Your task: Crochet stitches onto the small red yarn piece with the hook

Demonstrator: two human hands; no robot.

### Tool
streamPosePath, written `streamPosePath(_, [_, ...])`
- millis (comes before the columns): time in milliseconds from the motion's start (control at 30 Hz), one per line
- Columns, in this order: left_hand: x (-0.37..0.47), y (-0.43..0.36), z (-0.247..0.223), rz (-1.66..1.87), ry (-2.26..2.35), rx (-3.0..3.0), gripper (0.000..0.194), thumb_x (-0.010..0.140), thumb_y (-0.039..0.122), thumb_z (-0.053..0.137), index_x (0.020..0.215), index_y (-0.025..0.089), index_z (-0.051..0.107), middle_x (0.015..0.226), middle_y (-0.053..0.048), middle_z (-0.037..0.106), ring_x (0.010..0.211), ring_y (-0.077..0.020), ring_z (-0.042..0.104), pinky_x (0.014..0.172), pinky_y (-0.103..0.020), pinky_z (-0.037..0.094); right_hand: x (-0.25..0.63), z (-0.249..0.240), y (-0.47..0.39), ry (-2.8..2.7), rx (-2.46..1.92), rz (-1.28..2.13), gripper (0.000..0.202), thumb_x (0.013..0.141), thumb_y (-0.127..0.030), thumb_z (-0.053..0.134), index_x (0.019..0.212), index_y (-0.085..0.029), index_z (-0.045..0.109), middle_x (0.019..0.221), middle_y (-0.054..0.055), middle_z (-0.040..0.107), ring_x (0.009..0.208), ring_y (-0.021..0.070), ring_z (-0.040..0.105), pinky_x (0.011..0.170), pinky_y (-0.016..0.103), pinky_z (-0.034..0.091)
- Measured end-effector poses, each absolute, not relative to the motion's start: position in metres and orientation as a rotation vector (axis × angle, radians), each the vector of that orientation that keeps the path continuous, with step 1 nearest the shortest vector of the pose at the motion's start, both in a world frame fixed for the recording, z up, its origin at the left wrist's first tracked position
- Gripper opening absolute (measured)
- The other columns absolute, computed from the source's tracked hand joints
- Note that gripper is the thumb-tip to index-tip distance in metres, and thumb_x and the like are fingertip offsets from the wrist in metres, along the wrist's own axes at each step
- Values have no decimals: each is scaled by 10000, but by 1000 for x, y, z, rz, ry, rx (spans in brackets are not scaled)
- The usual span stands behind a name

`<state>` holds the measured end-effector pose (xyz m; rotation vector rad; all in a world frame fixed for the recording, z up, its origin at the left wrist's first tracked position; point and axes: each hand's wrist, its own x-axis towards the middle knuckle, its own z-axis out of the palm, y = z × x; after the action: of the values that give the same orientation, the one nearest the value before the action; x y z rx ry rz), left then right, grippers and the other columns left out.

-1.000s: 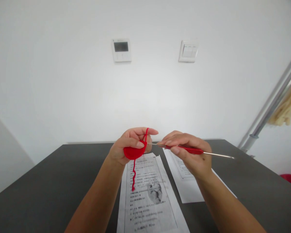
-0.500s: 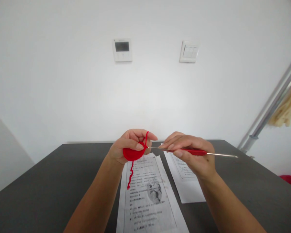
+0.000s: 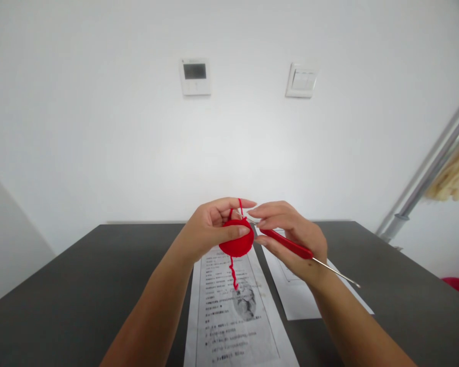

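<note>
A round red crochet piece (image 3: 237, 245) is pinched in my left hand (image 3: 212, 221), thumb across its front. Red yarn (image 3: 240, 206) loops over the left index finger, and a short crinkled tail (image 3: 233, 275) dangles below the piece. My right hand (image 3: 296, 232) grips a crochet hook (image 3: 290, 243) by its red handle. The hook's thin metal tip meets the piece's upper edge, at the yarn; its other metal end slants down to the right past the wrist. Both hands are close together above the dark table.
Two printed sheets lie on the dark table (image 3: 76, 275): one (image 3: 233, 326) below the hands with a grey picture, another (image 3: 298, 300) partly under the right arm. A white wall with a panel (image 3: 196, 77) and a switch (image 3: 301, 80) stands behind. A metal pole (image 3: 424, 178) is at right.
The red piece and my left hand have shifted right, and the piece now faces me more fully. The hook has tilted, its rear end lower, and my hands are closer together.
</note>
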<state>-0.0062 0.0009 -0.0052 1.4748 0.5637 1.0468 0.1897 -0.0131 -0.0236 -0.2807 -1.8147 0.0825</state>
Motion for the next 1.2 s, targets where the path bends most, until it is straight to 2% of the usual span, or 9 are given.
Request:
streamPosePath(100, [-6,-2,-4,1049,616,1504,472,671,208,858,1124,173,733,811,-14,738,746,-145,669,728,-268,520,190,-23,-13,-1839,-296,98,183,883,-127,720,1013,-256,715,1068,68,797,1010,222,750,882,393,621])
streamPosePath(233, [-5,-6,-1,1071,706,1528,474,713,220,823,1174,178,719,854,-26,753,767,-151,680,729,-269,532,190,-29,-13,-1772,-329,287,188,893,-102,699,990,-259,736,1055,42,803,986,194,765,876,348,626])
streamPosePath(433, [-2,-5,-1,1262,707,1513,276,720,220,784,990,168,767,788,-9,715,711,-131,643,651,-235,502,192,-33,-11,-1625,-300,540,208,878,-94,721,965,-276,772,995,11,811,949,162,768,846,292,636])
streamPosePath(533, [-2,-5,-1,1276,698,1488,255,699,207,794,948,163,769,740,5,689,666,-108,612,614,-211,475,193,-32,-9,-1602,-284,600,194,880,-102,726,954,-273,781,986,10,812,949,154,767,861,282,637])
streamPosePath(900, [1,-13,1,1298,731,1489,196,674,151,772,869,164,756,701,11,704,638,-91,610,593,-181,458,200,-31,2,-1529,-161,982,37,902,-235,746,928,-233,771,977,24,814,930,173,779,857,335,668])
streamPosePath(1200, [4,-16,0,1250,792,1557,188,702,158,720,889,172,735,727,0,717,644,-108,622,588,-198,481,216,-29,4,-1656,-190,978,56,939,-249,698,939,-220,745,1019,47,808,955,193,766,866,351,630])
